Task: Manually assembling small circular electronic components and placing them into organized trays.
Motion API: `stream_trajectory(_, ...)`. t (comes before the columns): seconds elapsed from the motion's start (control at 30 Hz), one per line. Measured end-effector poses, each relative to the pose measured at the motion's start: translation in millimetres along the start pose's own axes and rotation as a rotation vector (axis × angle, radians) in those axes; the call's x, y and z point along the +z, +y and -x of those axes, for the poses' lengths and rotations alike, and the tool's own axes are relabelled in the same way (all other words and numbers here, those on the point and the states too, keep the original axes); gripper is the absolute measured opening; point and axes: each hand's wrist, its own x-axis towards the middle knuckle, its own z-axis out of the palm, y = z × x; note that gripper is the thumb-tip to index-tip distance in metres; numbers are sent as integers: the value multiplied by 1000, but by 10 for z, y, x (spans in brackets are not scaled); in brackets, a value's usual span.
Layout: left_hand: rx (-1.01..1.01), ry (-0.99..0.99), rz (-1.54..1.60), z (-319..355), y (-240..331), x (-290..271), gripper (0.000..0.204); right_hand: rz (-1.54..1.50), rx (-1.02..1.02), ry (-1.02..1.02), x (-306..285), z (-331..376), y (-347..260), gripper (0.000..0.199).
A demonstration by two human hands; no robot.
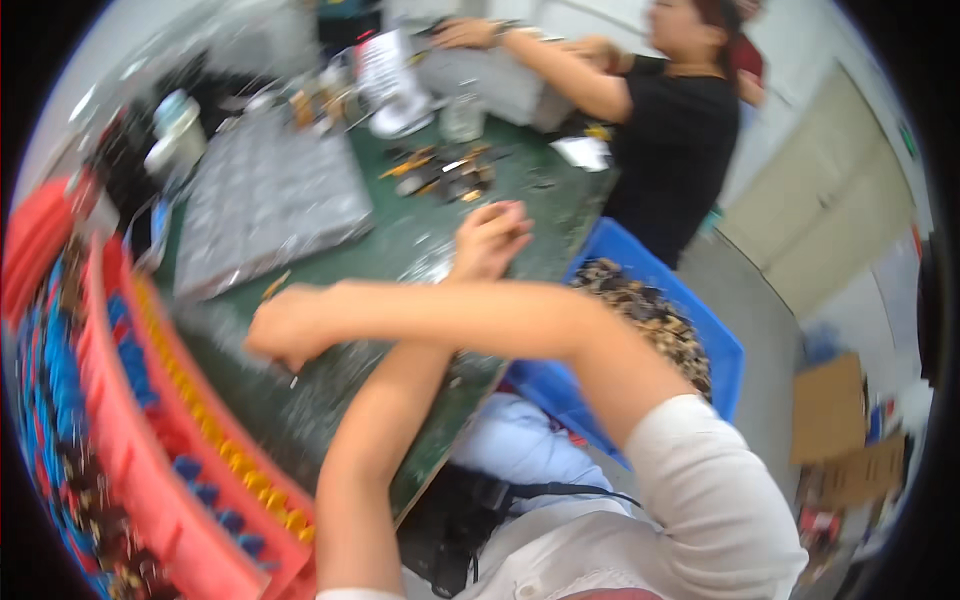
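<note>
My arms are crossed over a dark green tabletop [400, 470]. My right forearm reaches across to the left, over my left one. My right hand [292, 325] is closed near the red bins, its fingertips turned down and blurred; what they hold is hidden. A thin orange-yellow piece [277, 284] shows just beyond its knuckles; I cannot tell if it is held or lies on the table. Beyond my right forearm, my left hand [490, 242] has its fingers curled up, contents hidden. Past it lies a loose pile of small black, silver and orange parts [450, 172].
Long red bins [190, 490] with yellow, blue and dark small parts line the left. A grey tray [270, 195] in clear film stands behind. At right, a blue crate [725, 355] holds many small parts. Another person [675, 150] works across at a grey box [490, 85].
</note>
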Motion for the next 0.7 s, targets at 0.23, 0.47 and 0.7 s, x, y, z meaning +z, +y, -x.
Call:
stream_trajectory(0.23,-75,8,34,16,24,23,21,-147,-4,197,246,225,34,13)
stream_trajectory(0.47,-148,59,105,95,45,151,22,23,-12,203,163,671,-199,12)
stream_trajectory(0.7,-256,-143,150,131,62,113,34,116,-24,1030,-192,1362,-377,11)
